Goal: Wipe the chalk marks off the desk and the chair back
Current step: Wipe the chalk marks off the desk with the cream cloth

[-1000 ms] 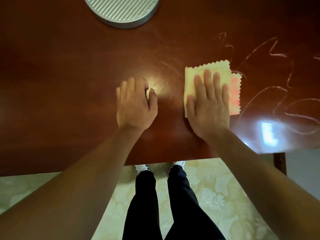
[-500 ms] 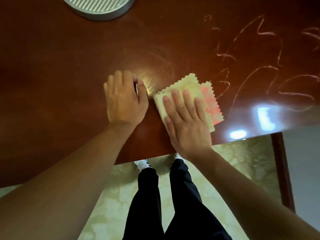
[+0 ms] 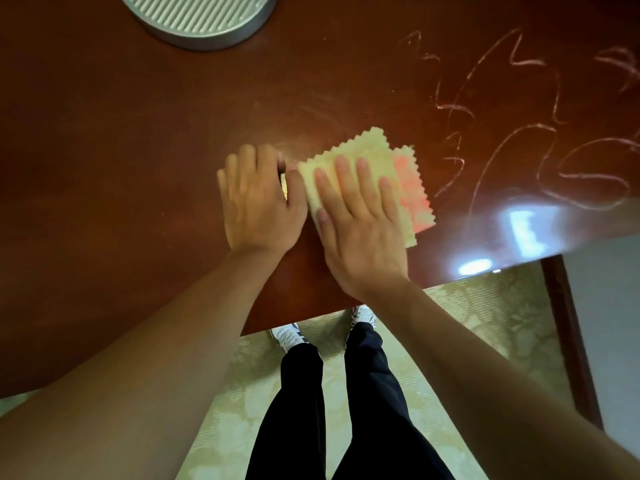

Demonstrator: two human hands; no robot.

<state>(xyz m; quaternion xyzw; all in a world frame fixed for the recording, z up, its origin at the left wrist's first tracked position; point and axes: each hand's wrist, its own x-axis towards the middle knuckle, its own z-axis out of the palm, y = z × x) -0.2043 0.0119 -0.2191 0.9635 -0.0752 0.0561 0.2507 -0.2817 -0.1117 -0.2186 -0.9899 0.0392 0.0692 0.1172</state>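
A folded yellow and pink cloth [image 3: 374, 157] with zigzag edges lies on the dark red-brown desk [image 3: 121, 150]. My right hand [image 3: 356, 220] presses flat on the cloth with straight fingers. My left hand [image 3: 259, 199] rests on the desk right beside the cloth, its fingertips curled under; what lies under them is hidden. Pale chalk marks [image 3: 519, 133] scrawl across the desk to the right of the cloth. A faint smear of chalk [image 3: 318, 112] shows just beyond the cloth. No chair back is in view.
A round ribbed grey metal object [image 3: 204, 19] sits at the desk's far edge. The desk's near edge runs just behind my wrists, with its leg [image 3: 568, 341] at the right. My legs and shoes stand on pale patterned carpet [image 3: 485, 323] below.
My right hand has slid the cloth leftward across the desk, from beside the chalk marks to right against my left hand. My left hand has stayed in place.
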